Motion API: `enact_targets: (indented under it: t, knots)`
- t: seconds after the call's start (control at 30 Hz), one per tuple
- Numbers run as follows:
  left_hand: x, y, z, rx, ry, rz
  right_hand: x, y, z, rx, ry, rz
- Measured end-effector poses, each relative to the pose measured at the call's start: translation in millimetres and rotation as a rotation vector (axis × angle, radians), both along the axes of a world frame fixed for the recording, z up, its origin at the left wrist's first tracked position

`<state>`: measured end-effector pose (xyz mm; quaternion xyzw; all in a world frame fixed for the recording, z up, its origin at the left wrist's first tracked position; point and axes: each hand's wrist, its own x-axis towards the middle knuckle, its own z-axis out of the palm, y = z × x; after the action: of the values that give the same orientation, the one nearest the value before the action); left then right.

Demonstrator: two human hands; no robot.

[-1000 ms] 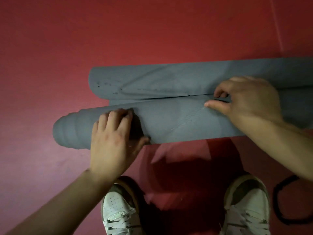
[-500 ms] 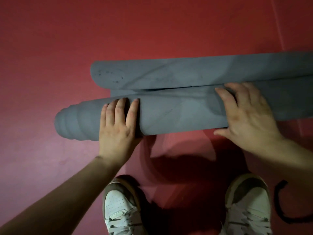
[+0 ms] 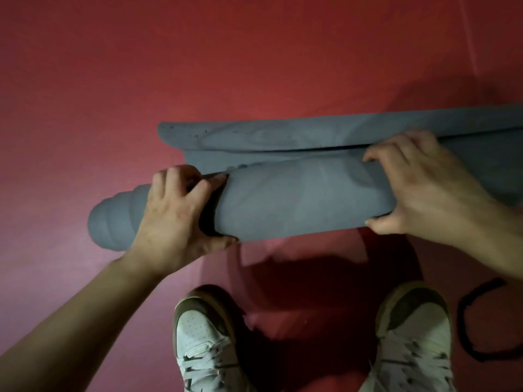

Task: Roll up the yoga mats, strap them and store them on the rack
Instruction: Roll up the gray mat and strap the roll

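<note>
On the red floor (image 3: 254,66): a grey yoga mat (image 3: 297,205) lies crosswise, just ahead of a white left shoe (image 3: 203,340) and right shoe (image 3: 416,335); most of it is wound into a thick roll, which rests on the floor between the two hands
Left hand (image 3: 175,219): fingers curled over the top of the roll where the outer layer ends; thumb hooked under the near side; it grips the roll, probably so the layers cannot slacken
Right hand (image 3: 424,188): fingers bent over the far crest; thumb tucked under the near edge; it grips the roll too; two holds set well apart should let the roll turn evenly along its length
Stepped end (image 3: 113,222): inner layers stick out past the left hand in rings; judging by this, the roll is wound askew
Unrolled tail (image 3: 311,135): a short flat strip and a raised lip lie just beyond the roll; whether the lip is this mat's curled end or another layer I cannot tell
Strap (image 3: 462,321): a black loop on the floor, just beside the right shoe and apart from the mat; likely left within reach for binding
Stage: rolling looks nearly finished; strapping not yet begun; no rack in view
Risk: if either grip loosens, the roll may spring open; the skewed end may need pushing in before the strap goes on
</note>
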<state>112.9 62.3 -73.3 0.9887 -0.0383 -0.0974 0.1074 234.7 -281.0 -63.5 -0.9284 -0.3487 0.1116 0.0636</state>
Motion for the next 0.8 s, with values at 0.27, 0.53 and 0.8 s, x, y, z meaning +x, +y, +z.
enact_targets:
  t: [0.27, 0.53, 0.8]
  knots:
    - [10.7, 5.5, 5.7, -0.057, -0.102, 0.166, 18.4, 11.0, 10.2, 0.058, 0.031, -0.168]
    - [17.1, -21.7, -8.1, 0.213, -0.023, 0.160, 40.1, 28.7, 15.7, 0.168, 0.053, -0.218]
    - [13.5, -20.6, -19.4, 0.223, -0.146, 0.170, 72.8, 104.8, 32.4, -0.145, 0.412, -0.020]
